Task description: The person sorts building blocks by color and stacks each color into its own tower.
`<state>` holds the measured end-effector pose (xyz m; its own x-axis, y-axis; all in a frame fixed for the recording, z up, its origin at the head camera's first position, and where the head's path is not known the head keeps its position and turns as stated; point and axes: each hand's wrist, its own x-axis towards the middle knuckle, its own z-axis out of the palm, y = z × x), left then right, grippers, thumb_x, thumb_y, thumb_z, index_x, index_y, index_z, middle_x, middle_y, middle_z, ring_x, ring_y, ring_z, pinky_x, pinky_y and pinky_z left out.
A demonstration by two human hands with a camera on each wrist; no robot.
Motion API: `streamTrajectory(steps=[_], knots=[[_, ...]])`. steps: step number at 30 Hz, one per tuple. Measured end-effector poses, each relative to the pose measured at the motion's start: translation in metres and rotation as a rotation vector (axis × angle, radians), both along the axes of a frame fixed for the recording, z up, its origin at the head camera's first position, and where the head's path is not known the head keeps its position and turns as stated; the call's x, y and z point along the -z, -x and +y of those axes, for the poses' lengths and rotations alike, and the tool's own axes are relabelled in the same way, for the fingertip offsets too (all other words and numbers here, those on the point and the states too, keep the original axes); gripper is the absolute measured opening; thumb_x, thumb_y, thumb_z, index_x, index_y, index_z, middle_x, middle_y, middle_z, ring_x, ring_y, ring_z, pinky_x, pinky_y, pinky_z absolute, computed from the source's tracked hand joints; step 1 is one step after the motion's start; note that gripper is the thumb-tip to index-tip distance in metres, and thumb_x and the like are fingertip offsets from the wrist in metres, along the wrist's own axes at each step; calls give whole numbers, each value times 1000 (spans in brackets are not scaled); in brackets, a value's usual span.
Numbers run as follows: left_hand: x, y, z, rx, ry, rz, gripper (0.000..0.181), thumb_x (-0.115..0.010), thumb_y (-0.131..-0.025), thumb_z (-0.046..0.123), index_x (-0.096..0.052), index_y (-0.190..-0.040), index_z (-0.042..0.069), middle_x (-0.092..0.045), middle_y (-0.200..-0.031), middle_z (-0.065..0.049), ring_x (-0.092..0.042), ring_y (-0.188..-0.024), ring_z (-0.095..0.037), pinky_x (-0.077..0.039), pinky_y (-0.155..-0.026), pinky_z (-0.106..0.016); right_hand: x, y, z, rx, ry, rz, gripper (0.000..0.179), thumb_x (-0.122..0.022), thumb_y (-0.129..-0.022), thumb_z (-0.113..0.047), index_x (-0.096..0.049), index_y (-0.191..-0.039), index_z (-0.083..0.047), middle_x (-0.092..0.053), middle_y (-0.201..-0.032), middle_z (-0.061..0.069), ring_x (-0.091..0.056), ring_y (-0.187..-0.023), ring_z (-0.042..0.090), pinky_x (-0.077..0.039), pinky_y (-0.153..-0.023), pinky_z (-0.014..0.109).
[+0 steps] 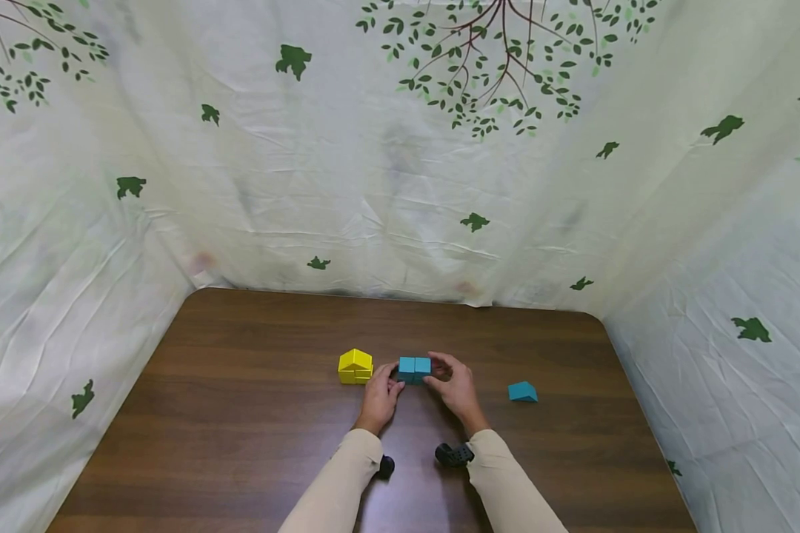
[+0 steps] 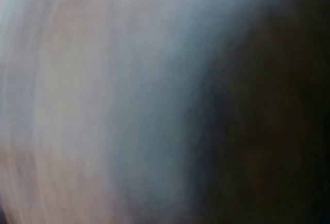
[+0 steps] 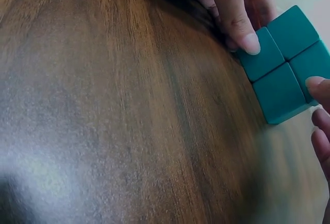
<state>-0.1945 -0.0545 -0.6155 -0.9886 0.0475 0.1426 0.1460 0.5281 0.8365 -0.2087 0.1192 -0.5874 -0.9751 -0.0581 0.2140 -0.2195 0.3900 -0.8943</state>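
Several blue cube blocks stand together as a two-by-two square, seams showing in the right wrist view. At their left side is my left hand, its thumb on the front of one cube and its fingers behind. From the right, my right hand grips the same group, thumb against a cube's front and fingers curled at the side. Just left of my left hand stands a yellow block stack with a peaked top. The left wrist view is a close blur.
A blue triangular block lies on the brown table, right of my right hand. White cloth with a leaf print hangs behind the table and along its sides. Dark wrist devices sit at both cuffs.
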Motion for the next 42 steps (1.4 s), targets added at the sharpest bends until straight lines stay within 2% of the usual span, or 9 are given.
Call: streamTrajectory(steps=[7,14,21,25,30,35,42], knots=[[-1,0,0,-3,14,0,39,-65,-90,2,-54,-128,-5,-58,-117,-15,-55,-83,-20,-51,-81,-36,-3,-4,16,21,34,12,47,-78,-76,5,-63,-120,2,-68,-111,16,-62,-101,34,-49,-85,49],[-2,-1,1,-5,16,-38,40,-63,-91,2,-53,-129,-4,-56,-120,-15,-56,-85,-20,-51,-83,-37,-12,-10,55,140,7,14,43,-78,-77,2,-65,-118,0,-67,-114,17,-60,-106,34,-46,-89,50],[-1,0,1,0,22,-28,40,-64,-91,2,-53,-128,-5,-57,-120,-16,-57,-84,-20,-51,-82,-36,-17,-23,101,284,22,-24,41,-79,-76,-2,-66,-115,2,-64,-118,19,-56,-111,35,-42,-93,48],[-1,0,0,0,14,-18,40,-64,-91,3,-54,-128,-5,-57,-119,-16,-57,-84,-20,-51,-82,-37,-12,-32,124,317,36,-60,46,-80,-76,0,-64,-119,2,-58,-127,18,-48,-122,33,-38,-99,49],[0,1,-1,1,9,7,39,-65,-90,3,-54,-127,-6,-57,-118,-16,-57,-83,-20,-51,-80,-36,0,-44,142,304,9,-128,51,-78,-76,3,-60,-124,4,-49,-136,21,-37,-132,36,-27,-107,53],[1,2,-1,1,14,8,39,-64,-91,3,-54,-127,-6,-57,-118,-16,-57,-83,-20,-51,-81,-36,12,-49,150,277,-57,-142,47,-77,-77,4,-62,-121,6,-48,-136,25,-37,-130,42,-27,-106,56],[2,1,0,2,15,36,38,-65,-90,2,-55,-125,-7,-58,-117,-17,-57,-82,-21,-51,-78,-35,19,-51,154,322,-37,-129,36,-73,-78,9,-66,-113,6,-54,-129,24,-42,-126,40,-28,-106,53]])
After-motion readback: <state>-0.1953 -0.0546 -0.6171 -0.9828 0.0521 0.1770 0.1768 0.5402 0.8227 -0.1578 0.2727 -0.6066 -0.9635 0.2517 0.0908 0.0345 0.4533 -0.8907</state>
